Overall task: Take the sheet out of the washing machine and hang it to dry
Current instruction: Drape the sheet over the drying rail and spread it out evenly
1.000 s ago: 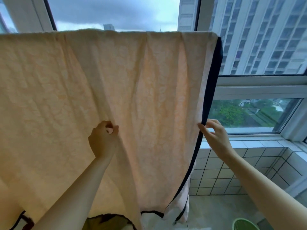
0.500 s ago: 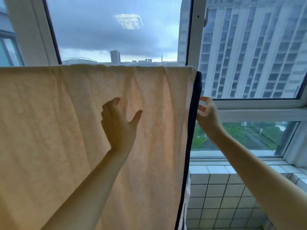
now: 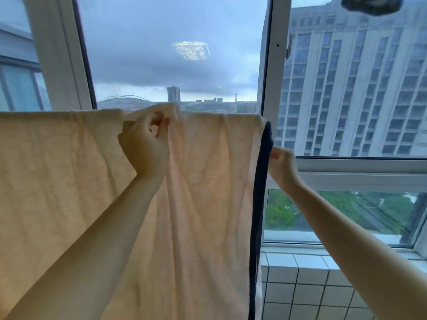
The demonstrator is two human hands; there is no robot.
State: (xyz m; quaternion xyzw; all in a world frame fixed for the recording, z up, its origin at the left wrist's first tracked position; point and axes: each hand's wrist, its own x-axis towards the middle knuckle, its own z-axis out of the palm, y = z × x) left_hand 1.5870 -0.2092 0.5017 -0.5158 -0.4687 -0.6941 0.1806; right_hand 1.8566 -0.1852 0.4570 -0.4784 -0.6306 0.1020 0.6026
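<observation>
A pale peach sheet with a dark navy side border hangs draped over a line hidden under its top fold, filling the left and middle of the view. My left hand is raised to the top fold and pinches a bunch of the cloth there, lifting it slightly. My right hand pinches the navy border at the sheet's right edge, a little below the top. The sheet's lower end is out of view.
Large window panes with white frames stand right behind the sheet, with a high-rise outside. A white tiled ledge runs below the window at the lower right. A dark object hangs at the top right corner.
My left hand rose from flat against the sheet's middle to the top fold and pinched it. My right hand stayed on the navy border. The view tilted upward.
</observation>
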